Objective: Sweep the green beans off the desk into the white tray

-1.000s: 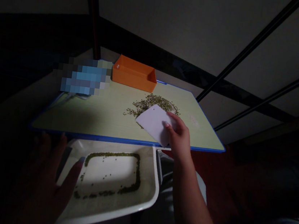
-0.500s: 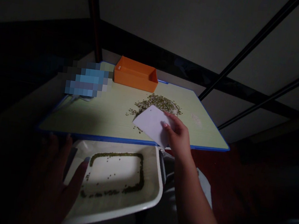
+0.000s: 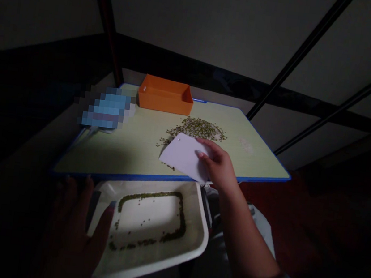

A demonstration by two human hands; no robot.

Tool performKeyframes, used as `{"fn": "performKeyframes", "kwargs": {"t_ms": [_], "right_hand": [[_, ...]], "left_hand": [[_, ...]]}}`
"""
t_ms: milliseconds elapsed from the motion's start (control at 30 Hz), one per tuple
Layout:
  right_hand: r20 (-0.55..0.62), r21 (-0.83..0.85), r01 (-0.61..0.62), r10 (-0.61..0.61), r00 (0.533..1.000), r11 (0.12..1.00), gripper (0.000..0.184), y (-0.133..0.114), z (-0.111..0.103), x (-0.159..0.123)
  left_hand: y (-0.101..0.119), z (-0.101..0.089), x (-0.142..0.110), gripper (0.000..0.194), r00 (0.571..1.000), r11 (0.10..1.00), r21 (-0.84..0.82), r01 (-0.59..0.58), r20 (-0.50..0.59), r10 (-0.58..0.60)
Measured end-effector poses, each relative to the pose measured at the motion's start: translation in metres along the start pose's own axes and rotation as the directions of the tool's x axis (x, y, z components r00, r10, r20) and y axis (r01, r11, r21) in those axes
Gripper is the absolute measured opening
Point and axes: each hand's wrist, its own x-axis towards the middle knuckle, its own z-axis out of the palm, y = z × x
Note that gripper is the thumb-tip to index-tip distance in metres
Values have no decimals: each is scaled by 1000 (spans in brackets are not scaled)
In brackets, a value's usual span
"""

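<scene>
My right hand (image 3: 219, 163) is closed on a thin white plastic scraper (image 3: 183, 157), thumb on top and fingers behind its far edge. The scraper is tilted, at the near side of a spread of small green beans (image 3: 200, 129) that look like mung beans; some are hidden behind it. Below the table's front edge is a white basin (image 3: 142, 267) with a dark handle on each side. Beans line the edges of its floor, and a few are scattered in the middle. In deep shadow, my left hand (image 3: 76, 229) holds the basin's left side, thumb over the rim.
An orange box (image 3: 165, 102) stands at the back left of the pale, blue-edged table (image 3: 130, 146). Left of it lies a blurred-out blue object (image 3: 108, 109) with a white cord. A whitish patch (image 3: 247, 145) marks the table's right side. A wall rises behind.
The scraper and my right hand have shifted slightly left and toward the table's front edge. The view has turned a little. My left hand stays at the basin.
</scene>
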Motion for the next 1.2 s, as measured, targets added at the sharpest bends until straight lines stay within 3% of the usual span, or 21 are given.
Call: {"fn": "performKeyframes", "kwargs": {"t_ms": [200,433,633,900,1033,1100,1200], "right_hand": [[-1,15,12,-12,1000,1000,31,-2,1,0],[88,47,-62,58,994,997,29,-4,-2,3],[110,58,-55,48,993,997,29,-3,-4,2],[187,62,-111,98,977,992,32,-3,-7,0],[238,80,-129,107,965,988,31,-6,-10,-2],[225,111,-123,96,970,986,30,-5,-10,-4],[79,191,-81,67,995,978,30,0,-9,-4]], "left_hand": [[2,-3,0,73,1000,1000,9,6,2,-6],[4,-3,2,75,1000,1000,-3,21,6,-21],[8,-6,2,77,999,999,-15,37,18,-37],[4,-1,1,75,999,999,-32,-34,-20,33],[10,-5,4,80,1000,999,-51,9,23,-7],[12,-6,5,82,1000,998,-64,20,22,-19],[13,-6,5,84,1000,997,-76,14,18,-13]]}}
